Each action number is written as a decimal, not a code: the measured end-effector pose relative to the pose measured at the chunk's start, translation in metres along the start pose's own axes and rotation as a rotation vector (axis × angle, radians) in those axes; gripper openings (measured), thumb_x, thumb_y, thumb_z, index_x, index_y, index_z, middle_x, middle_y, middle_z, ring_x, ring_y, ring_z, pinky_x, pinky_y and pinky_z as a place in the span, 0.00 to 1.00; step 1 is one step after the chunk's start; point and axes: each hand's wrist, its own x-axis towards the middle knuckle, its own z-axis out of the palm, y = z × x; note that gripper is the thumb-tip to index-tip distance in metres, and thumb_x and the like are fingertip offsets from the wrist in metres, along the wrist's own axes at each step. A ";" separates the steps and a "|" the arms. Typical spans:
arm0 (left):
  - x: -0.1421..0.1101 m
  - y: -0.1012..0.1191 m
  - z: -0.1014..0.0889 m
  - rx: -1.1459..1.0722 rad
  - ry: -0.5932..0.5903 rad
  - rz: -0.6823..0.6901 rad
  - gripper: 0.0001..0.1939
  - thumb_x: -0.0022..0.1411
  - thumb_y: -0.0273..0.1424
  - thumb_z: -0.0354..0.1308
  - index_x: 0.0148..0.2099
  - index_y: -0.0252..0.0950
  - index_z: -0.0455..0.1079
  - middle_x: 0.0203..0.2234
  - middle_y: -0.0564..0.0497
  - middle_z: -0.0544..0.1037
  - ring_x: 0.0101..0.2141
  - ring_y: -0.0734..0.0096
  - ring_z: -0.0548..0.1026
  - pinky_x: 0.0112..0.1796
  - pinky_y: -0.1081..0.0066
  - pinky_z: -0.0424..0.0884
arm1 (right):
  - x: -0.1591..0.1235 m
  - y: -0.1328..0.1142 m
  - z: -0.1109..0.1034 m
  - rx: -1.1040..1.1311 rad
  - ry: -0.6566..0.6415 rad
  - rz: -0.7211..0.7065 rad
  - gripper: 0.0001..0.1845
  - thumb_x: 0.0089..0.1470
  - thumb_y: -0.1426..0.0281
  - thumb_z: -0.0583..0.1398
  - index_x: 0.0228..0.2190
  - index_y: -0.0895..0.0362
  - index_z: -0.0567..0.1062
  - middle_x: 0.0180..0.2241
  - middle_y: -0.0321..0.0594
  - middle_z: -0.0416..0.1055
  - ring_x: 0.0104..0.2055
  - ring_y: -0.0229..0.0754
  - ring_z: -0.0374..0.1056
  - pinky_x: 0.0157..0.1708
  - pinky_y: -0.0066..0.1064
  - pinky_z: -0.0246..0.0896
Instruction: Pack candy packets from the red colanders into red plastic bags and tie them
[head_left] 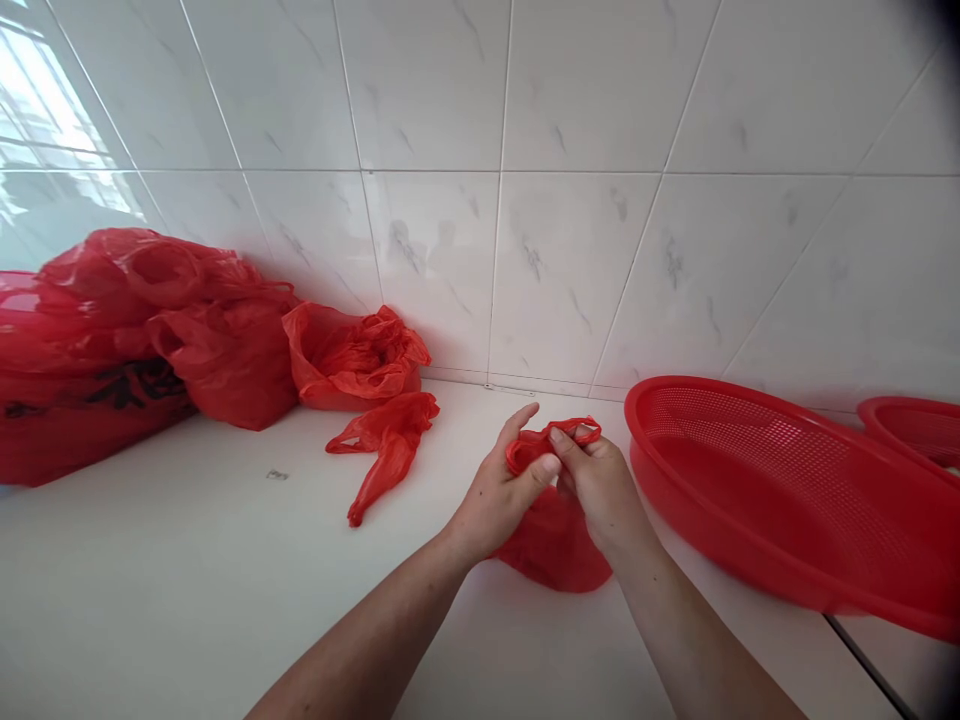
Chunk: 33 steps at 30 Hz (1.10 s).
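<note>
A red plastic bag (pixel 559 545) hangs below my two hands, close over the white tabletop. My left hand (pixel 510 485) pinches the bag's gathered top between thumb and fingers, its index finger pointing up and away. Beside it, my right hand (pixel 596 480) grips the twisted handle part of the same bag with thumb and fingertips. The two thumbs nearly meet over the bag's neck. What the bag contains, if anything, cannot be made out. To the left of my hands lies a crumpled red plastic bag (pixel 394 450), flat on the table.
An open red bag (pixel 360 360) stuffed with crumpled plastic stands by the tiled wall (pixel 427 270). Several full red bags (pixel 232 350) are heaped at the far left. At right, a large red mesh basket (pixel 750 500) sits close to my right hand, with another red basket (pixel 915 425) behind it.
</note>
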 end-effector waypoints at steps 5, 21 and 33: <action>0.002 0.001 -0.003 -0.088 0.083 -0.086 0.27 0.63 0.48 0.45 0.58 0.39 0.61 0.33 0.48 0.77 0.32 0.68 0.74 0.39 0.66 0.69 | -0.005 -0.003 -0.001 -0.011 -0.176 -0.079 0.14 0.52 0.57 0.59 0.25 0.55 0.70 0.17 0.29 0.57 0.20 0.31 0.52 0.22 0.25 0.54; 0.005 -0.006 -0.011 -0.018 0.280 -0.125 0.21 0.60 0.50 0.48 0.40 0.38 0.69 0.27 0.51 0.72 0.29 0.70 0.70 0.33 0.72 0.66 | -0.010 -0.014 -0.010 -0.207 -0.373 -0.038 0.18 0.52 0.64 0.58 0.46 0.48 0.72 0.29 0.33 0.67 0.28 0.35 0.60 0.33 0.30 0.60; 0.009 -0.012 -0.012 0.128 0.268 0.001 0.07 0.61 0.36 0.50 0.35 0.37 0.61 0.29 0.53 0.71 0.27 0.74 0.65 0.29 0.74 0.61 | 0.001 0.002 -0.006 -0.529 -0.119 -0.111 0.10 0.50 0.62 0.56 0.27 0.53 0.73 0.20 0.32 0.64 0.21 0.34 0.54 0.20 0.27 0.50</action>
